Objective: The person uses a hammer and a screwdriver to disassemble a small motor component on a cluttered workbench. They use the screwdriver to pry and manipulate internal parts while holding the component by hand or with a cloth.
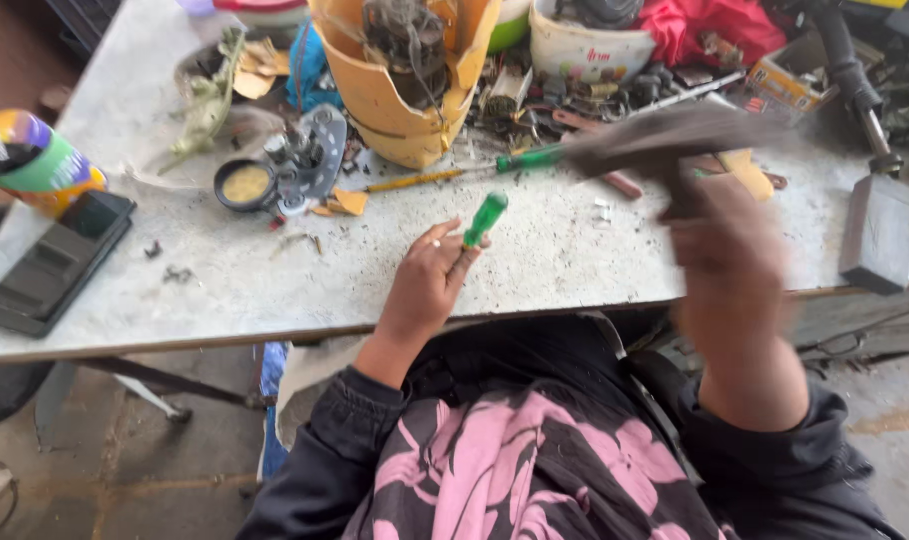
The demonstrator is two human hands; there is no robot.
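Both hands are busy over the near edge of the desk [575, 260]. Her left hand [430, 280] is clenched round a green-handled screwdriver [486, 218], the handle sticking up and tilted away from her, the shaft hidden in her fist. Her right hand [730, 245] is raised well to the right, gripping a dark, blurred tool [665, 140] that looks like a hammer; its long axis runs leftward, head end toward the screwdriver. A second green screwdriver [475, 168] lies flat just beyond, before a cracked orange pot [395, 110].
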